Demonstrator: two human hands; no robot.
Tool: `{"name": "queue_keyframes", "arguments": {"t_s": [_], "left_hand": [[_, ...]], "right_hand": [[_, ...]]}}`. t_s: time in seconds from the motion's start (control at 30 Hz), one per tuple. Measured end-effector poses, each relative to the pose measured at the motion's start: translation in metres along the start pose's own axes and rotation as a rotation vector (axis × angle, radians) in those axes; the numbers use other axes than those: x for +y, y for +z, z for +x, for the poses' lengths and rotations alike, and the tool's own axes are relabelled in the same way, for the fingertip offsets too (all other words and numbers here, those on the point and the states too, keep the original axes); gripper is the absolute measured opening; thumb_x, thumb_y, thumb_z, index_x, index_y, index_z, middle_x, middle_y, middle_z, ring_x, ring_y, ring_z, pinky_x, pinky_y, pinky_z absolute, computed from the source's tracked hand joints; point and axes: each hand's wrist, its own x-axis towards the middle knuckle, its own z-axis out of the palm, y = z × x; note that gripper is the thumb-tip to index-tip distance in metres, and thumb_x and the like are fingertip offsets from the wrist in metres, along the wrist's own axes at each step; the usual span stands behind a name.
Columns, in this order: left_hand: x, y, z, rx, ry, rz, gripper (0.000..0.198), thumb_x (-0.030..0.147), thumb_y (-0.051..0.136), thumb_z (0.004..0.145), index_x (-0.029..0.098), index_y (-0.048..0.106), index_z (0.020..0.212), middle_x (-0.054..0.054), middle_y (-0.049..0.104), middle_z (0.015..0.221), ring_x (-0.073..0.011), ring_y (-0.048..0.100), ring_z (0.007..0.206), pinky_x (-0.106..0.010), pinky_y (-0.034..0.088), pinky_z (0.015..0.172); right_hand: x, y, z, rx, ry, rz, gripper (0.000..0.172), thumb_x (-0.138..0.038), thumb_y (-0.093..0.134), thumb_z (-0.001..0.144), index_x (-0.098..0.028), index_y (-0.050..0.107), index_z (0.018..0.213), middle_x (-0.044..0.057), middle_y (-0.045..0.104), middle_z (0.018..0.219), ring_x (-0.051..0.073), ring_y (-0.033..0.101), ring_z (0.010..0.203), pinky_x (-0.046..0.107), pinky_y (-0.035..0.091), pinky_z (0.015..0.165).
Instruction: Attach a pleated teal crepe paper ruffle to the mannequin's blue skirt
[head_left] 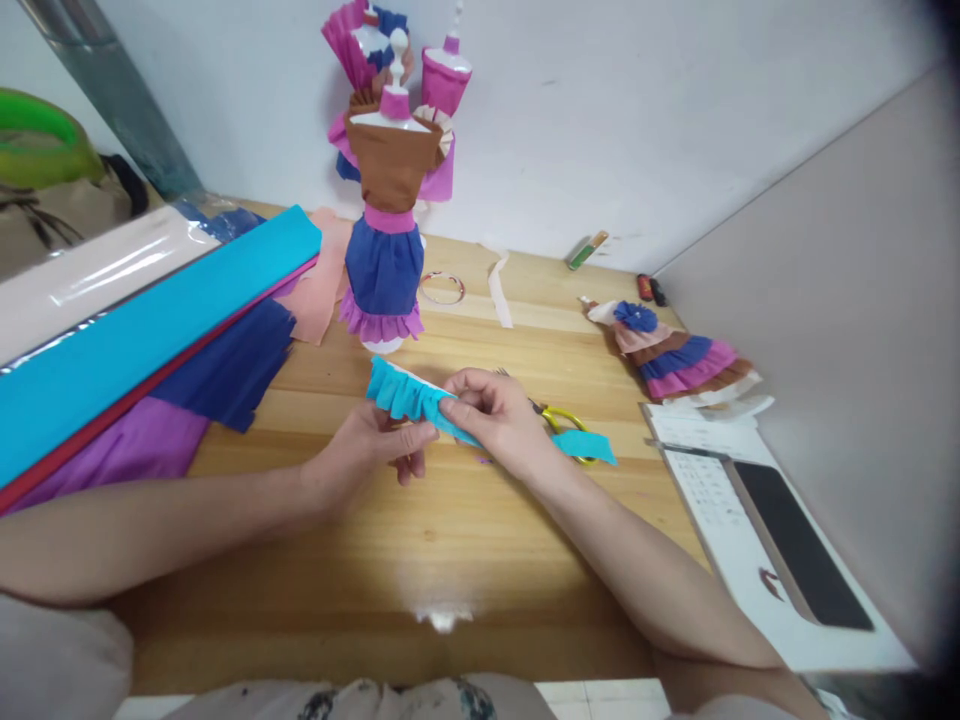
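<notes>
Between my two hands, above the wooden table, is a strip of turquoise crepe paper [409, 396] gathered into small pleats along its left part. A pale edge runs along its top. My left hand [375, 445] pinches its lower edge with the thumb forward. My right hand [499, 415] grips it further right, thumb on the pleats. Past my right wrist lies a flat turquoise end [589, 445], over the yellow-handled scissors [555, 412]. Behind my hands stands a small dress form [394, 165] wearing a brown top, a blue skirt and a pink ruffled hem.
Crepe paper rolls [172, 310] and blue and purple sheets lie at left. More dressed forms [448, 75] are by the wall. A bracelet-like ring [444, 288], a pale paper strip [499, 290] and a glue stick [587, 250] lie behind; a layered doll dress [679, 350] and phone [802, 545] are right.
</notes>
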Motion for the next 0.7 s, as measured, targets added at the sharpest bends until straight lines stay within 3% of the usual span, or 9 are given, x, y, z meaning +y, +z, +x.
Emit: {"name": "queue_keyframes", "arguments": {"t_s": [0.13, 0.33, 0.4, 0.5, 0.57, 0.6, 0.63, 0.67, 0.7], "left_hand": [[-0.005, -0.004, 0.001, 0.073, 0.017, -0.046, 0.033, 0.042, 0.08, 0.072, 0.014, 0.063, 0.065, -0.001, 0.06, 0.055, -0.0086, 0.052, 0.045, -0.02, 0.04, 0.044], [-0.01, -0.004, 0.002, 0.067, -0.002, -0.039, 0.032, 0.041, 0.079, 0.071, 0.015, 0.062, 0.062, 0.0, 0.058, 0.053, -0.0088, 0.051, 0.043, -0.02, 0.039, 0.042], [-0.009, -0.004, 0.0, 0.014, -0.049, -0.004, 0.033, 0.041, 0.079, 0.07, 0.015, 0.06, 0.062, 0.0, 0.058, 0.054, -0.0087, 0.051, 0.043, -0.02, 0.038, 0.042], [0.002, -0.005, -0.01, -0.175, -0.066, 0.132, 0.033, 0.043, 0.07, 0.079, 0.016, 0.061, 0.062, -0.002, 0.061, 0.057, -0.0102, 0.053, 0.044, -0.021, 0.038, 0.042], [0.015, -0.008, -0.017, -0.269, 0.123, 0.305, 0.034, 0.038, 0.06, 0.088, 0.017, 0.063, 0.062, -0.002, 0.061, 0.056, -0.0116, 0.055, 0.047, -0.023, 0.04, 0.046], [0.024, -0.01, -0.02, -0.269, 0.316, 0.409, 0.03, 0.034, 0.059, 0.09, 0.018, 0.065, 0.065, -0.002, 0.062, 0.057, -0.0121, 0.056, 0.051, -0.024, 0.042, 0.05], [0.032, -0.012, -0.022, -0.243, 0.533, 0.494, 0.025, 0.03, 0.059, 0.09, 0.019, 0.066, 0.068, -0.002, 0.063, 0.059, -0.0132, 0.058, 0.056, -0.026, 0.045, 0.055], [0.041, -0.015, -0.022, -0.142, 0.691, 0.571, 0.022, 0.026, 0.059, 0.091, 0.019, 0.067, 0.072, -0.002, 0.065, 0.064, -0.0133, 0.059, 0.059, -0.026, 0.045, 0.058], [0.048, -0.017, -0.02, -0.051, 0.762, 0.672, 0.019, 0.024, 0.058, 0.092, 0.019, 0.068, 0.077, -0.003, 0.068, 0.07, -0.0138, 0.061, 0.063, -0.027, 0.046, 0.061]], "right_hand": [[0.002, 0.001, 0.001, 0.051, -0.003, -0.039, 0.026, -0.044, 0.069, 0.07, -0.021, 0.059, 0.074, -0.006, 0.05, 0.052, 0.009, 0.041, 0.047, 0.023, 0.03, 0.046], [0.006, -0.007, 0.006, 0.099, -0.002, -0.047, 0.027, -0.044, 0.071, 0.068, -0.02, 0.06, 0.074, -0.007, 0.048, 0.052, 0.008, 0.04, 0.046, 0.023, 0.03, 0.047], [0.006, -0.009, 0.007, 0.111, -0.007, -0.039, 0.027, -0.044, 0.072, 0.068, -0.02, 0.06, 0.074, -0.006, 0.05, 0.053, 0.009, 0.043, 0.046, 0.023, 0.033, 0.047], [0.004, -0.014, 0.006, 0.102, -0.014, -0.07, 0.024, -0.041, 0.071, 0.07, -0.019, 0.06, 0.074, -0.006, 0.051, 0.053, 0.009, 0.044, 0.047, 0.023, 0.034, 0.048], [0.002, -0.017, 0.004, 0.089, -0.027, -0.143, 0.021, -0.038, 0.068, 0.073, -0.019, 0.062, 0.075, -0.005, 0.052, 0.055, 0.01, 0.045, 0.048, 0.024, 0.034, 0.049], [0.001, -0.018, 0.003, 0.076, -0.04, -0.19, 0.019, -0.036, 0.067, 0.074, -0.018, 0.063, 0.076, -0.005, 0.052, 0.056, 0.01, 0.045, 0.049, 0.024, 0.034, 0.049], [0.001, -0.02, 0.002, 0.054, -0.055, -0.238, 0.017, -0.035, 0.066, 0.076, -0.018, 0.064, 0.077, -0.004, 0.053, 0.056, 0.01, 0.044, 0.049, 0.024, 0.034, 0.049], [-0.001, -0.02, 0.0, 0.025, -0.07, -0.283, 0.016, -0.034, 0.065, 0.078, -0.018, 0.065, 0.078, -0.004, 0.053, 0.057, 0.01, 0.044, 0.049, 0.023, 0.033, 0.049], [-0.002, -0.021, -0.001, -0.007, -0.087, -0.322, 0.014, -0.032, 0.064, 0.08, -0.018, 0.065, 0.078, -0.004, 0.053, 0.057, 0.009, 0.043, 0.05, 0.023, 0.033, 0.05]]}}
